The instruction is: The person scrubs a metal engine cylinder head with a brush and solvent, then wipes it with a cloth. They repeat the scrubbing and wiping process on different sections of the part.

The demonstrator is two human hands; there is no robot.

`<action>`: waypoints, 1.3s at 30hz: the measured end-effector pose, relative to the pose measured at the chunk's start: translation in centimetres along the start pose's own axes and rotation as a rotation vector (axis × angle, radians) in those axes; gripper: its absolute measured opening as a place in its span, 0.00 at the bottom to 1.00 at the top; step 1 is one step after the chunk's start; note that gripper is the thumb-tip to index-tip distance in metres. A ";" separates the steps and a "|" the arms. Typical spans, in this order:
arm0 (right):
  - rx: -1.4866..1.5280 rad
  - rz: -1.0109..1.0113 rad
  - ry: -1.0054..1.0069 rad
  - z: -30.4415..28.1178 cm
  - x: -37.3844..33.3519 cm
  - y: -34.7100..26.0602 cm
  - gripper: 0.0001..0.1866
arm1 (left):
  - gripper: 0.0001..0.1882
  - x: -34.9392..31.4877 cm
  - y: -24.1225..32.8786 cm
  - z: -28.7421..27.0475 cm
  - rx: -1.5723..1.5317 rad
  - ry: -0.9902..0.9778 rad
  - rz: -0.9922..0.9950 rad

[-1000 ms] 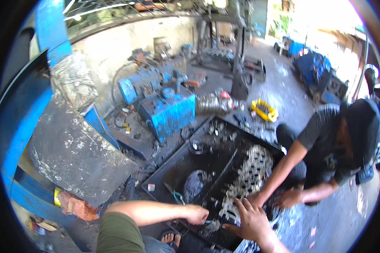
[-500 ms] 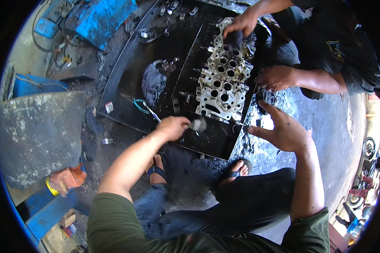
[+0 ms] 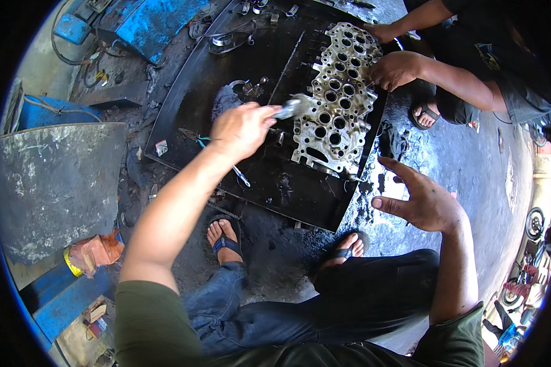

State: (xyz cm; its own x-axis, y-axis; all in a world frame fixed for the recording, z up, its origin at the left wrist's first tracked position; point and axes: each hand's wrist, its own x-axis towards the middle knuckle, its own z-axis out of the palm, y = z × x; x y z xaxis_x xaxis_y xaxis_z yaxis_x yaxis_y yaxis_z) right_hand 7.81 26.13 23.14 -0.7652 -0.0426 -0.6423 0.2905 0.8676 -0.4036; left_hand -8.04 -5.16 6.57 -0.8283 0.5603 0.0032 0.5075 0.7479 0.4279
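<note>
Inside a grimy workshop, over a dark, oil-stained floor (image 3: 269,272). Has two feet in dark sandals (image 3: 227,244) planted just before the near edge of a flat black tray (image 3: 312,199). Holds the right hand (image 3: 427,200) just beside the tray's near right corner, fingers parted wide, thumb well apart from forefinger. By the left forearm (image 3: 171,223), a teal-handled tool (image 3: 202,142), partly hidden, on the tray. Grips a brush-like tool (image 3: 292,107) with a pale, blurred head in the left hand (image 3: 245,127), fingers narrowed around its handle above the middle of the tray. Just behind that hand, a dark rag (image 3: 224,101), partly covered from sight. Near the tool's head, a metal cylinder head (image 3: 338,109) lying flat along the tray's right side, holed face upward; impossible to tell whether touching. At its right edge, a co-worker's near hand (image 3: 399,70), with the far hand (image 3: 382,32) by its far end. Toward the tray's far end, shiny round metal parts (image 3: 222,40); beyond, on the floor, a blue machine (image 3: 159,27).
</note>
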 end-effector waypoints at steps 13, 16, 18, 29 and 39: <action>0.043 0.034 0.012 -0.6 -0.8 0.8 0.57 | 0.11 5.4 0.4 0.4 0.253 0.070 0.020; 0.006 -0.001 -0.022 -0.5 -0.3 0.8 0.57 | 0.12 5.7 0.8 0.6 0.181 0.002 0.130; 0.021 0.005 -0.035 -0.4 0.1 0.7 0.57 | 0.13 5.8 0.9 1.4 0.222 -0.053 0.079; -0.037 -0.147 -0.083 0.9 2.4 -1.7 0.56 | 0.18 8.9 2.5 5.4 -0.053 0.033 -0.276; -0.054 -0.119 -0.069 0.3 1.9 -1.8 0.55 | 0.20 12.5 3.0 4.5 0.076 -0.224 -0.244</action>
State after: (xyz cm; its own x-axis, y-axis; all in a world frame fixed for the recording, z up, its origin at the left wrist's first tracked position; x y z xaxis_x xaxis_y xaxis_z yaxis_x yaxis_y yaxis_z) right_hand 5.97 24.36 22.42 -0.7506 -0.1790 -0.6360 0.1674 0.8797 -0.4451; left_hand -15.82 5.64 3.83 -0.8591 0.4194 -0.2934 0.3238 0.8893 0.3230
